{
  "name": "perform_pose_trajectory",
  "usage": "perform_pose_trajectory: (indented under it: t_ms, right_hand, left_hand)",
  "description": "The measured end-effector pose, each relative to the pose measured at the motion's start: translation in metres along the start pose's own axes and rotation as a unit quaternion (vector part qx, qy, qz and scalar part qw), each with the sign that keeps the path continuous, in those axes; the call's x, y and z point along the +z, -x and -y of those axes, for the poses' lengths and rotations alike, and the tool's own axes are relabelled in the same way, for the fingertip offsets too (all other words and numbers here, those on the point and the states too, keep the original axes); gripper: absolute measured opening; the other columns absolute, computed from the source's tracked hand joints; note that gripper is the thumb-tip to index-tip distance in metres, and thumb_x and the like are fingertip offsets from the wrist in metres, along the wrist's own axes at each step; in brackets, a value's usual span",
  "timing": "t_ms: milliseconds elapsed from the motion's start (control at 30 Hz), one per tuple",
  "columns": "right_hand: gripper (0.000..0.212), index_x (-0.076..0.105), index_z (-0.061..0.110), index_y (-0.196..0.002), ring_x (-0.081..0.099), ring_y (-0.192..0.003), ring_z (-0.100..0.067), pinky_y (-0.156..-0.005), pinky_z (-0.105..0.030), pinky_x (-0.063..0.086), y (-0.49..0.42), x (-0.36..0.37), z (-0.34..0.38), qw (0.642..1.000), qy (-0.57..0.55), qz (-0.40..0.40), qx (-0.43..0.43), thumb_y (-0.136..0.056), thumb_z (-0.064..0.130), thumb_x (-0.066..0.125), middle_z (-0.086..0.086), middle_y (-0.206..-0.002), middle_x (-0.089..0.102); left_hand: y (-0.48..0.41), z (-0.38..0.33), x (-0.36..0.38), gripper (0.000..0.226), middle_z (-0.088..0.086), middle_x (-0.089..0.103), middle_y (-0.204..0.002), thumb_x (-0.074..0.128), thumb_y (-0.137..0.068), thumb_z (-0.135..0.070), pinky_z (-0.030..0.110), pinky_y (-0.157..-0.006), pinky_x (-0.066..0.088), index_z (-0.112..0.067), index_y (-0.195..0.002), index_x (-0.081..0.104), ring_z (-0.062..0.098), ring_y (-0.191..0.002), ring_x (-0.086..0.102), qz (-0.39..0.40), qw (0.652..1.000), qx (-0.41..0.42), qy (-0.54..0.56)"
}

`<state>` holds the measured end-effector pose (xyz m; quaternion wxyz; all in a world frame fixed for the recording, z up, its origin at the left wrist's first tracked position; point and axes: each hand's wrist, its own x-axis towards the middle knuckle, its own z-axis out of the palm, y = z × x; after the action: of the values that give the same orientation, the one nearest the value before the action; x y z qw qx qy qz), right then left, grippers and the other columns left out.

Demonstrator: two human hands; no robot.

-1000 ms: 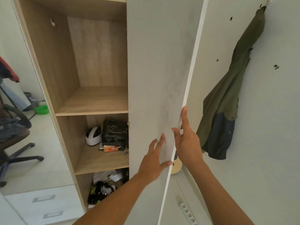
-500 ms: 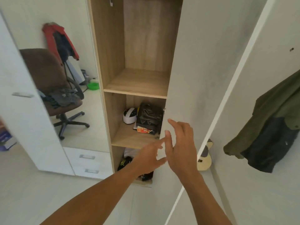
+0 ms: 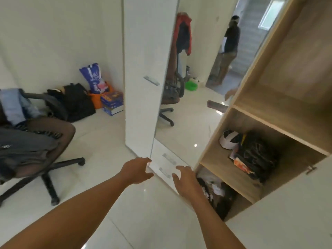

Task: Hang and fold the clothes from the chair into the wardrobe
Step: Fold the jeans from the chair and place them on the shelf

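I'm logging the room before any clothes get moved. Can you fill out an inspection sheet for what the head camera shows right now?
Surface: glossy white tiled floor.
Job's things: grey garment on the seat of the chair, light blue garment over its back; wardrobe open.
Clutter: dark folded clothes and a white round object on the middle shelf, dark clothes in the compartment below; black bag, orange bag, blue-and-white sack and stacked boxes by the wall.
Hands: left hand and right hand stretched forward, fingers relaxed, holding nothing.
Cables: nothing seen.
Surroundings: white door swung open; mirror reflecting the chair and a person.
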<state>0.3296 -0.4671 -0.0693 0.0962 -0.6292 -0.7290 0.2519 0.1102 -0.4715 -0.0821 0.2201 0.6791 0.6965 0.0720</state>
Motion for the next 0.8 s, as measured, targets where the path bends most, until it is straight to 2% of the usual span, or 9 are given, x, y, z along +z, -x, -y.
perform_pose_trajectory:
  t_ms: [100, 333, 467, 533, 667, 800]
  right_hand:
    - [0.045, 0.041, 0.025, -0.146, 0.036, -0.136, -0.021, -0.105, -0.038, 0.040, -0.051, 0.032, 0.073, 0.997, 0.019, 0.043, -0.062, -0.104, 0.041, 0.042, -0.002, -0.147, 0.039]
    - [0.045, 0.040, 0.024, -0.146, 0.039, -0.134, -0.022, -0.099, -0.036, 0.044, -0.140, 0.093, 0.250, 0.975, 0.047, 0.078, -0.204, -0.104, 0.040, 0.041, -0.003, -0.142, 0.042]
    - [0.044, 0.042, 0.025, -0.145, 0.040, -0.135, -0.022, -0.101, -0.037, 0.043, -0.179, 0.124, 0.336, 0.953, 0.038, 0.111, -0.278, -0.104, 0.040, 0.044, -0.003, -0.145, 0.042]
    - [0.043, 0.043, 0.026, -0.145, 0.040, -0.135, -0.022, -0.104, -0.036, 0.042, -0.200, 0.140, 0.374, 0.944, 0.034, 0.127, -0.303, -0.104, 0.040, 0.044, -0.003, -0.148, 0.041]
    - [0.043, 0.043, 0.026, -0.145, 0.039, -0.138, -0.022, -0.107, -0.038, 0.039, -0.242, 0.172, 0.435, 0.924, 0.023, 0.167, -0.342, -0.104, 0.040, 0.045, -0.002, -0.150, 0.040]
    - [0.044, 0.044, 0.026, -0.144, 0.043, -0.134, -0.021, -0.106, -0.038, 0.042, -0.299, 0.206, 0.481, 0.907, 0.027, 0.189, -0.374, -0.103, 0.041, 0.045, -0.002, -0.148, 0.043]
  left_hand:
    - [-0.009, 0.078, -0.032, 0.070, -0.005, 0.053, -0.145, 0.062, -0.087, -0.060, 0.036, -0.104, 0.044, -0.032, -0.148, 0.041, 0.018, -0.131, 0.051, -0.021, 0.998, -0.066, 0.009]
    - [0.001, 0.232, -0.123, 0.070, -0.001, 0.053, -0.144, 0.063, -0.088, -0.057, 0.038, -0.105, 0.045, -0.029, -0.148, 0.041, 0.021, -0.130, 0.051, -0.086, 0.978, -0.188, 0.025]
    - [0.019, 0.303, -0.159, 0.063, -0.001, 0.058, -0.138, 0.064, -0.084, -0.059, 0.042, -0.097, 0.050, -0.028, -0.137, 0.050, 0.026, -0.121, 0.057, -0.114, 0.956, -0.269, 0.035]
    - [0.026, 0.332, -0.169, 0.062, 0.000, 0.061, -0.134, 0.064, -0.084, -0.058, 0.041, -0.097, 0.050, -0.027, -0.136, 0.051, 0.025, -0.119, 0.059, -0.127, 0.944, -0.300, 0.047]
    - [0.027, 0.386, -0.182, 0.070, -0.001, 0.057, -0.141, 0.063, -0.087, -0.058, 0.039, -0.101, 0.049, -0.028, -0.147, 0.043, 0.022, -0.125, 0.057, -0.148, 0.919, -0.356, 0.077]
    - [-0.003, 0.438, -0.194, 0.071, -0.002, 0.056, -0.142, 0.064, -0.086, -0.058, 0.036, -0.102, 0.048, -0.030, -0.148, 0.041, 0.019, -0.126, 0.056, -0.158, 0.894, -0.405, 0.111]
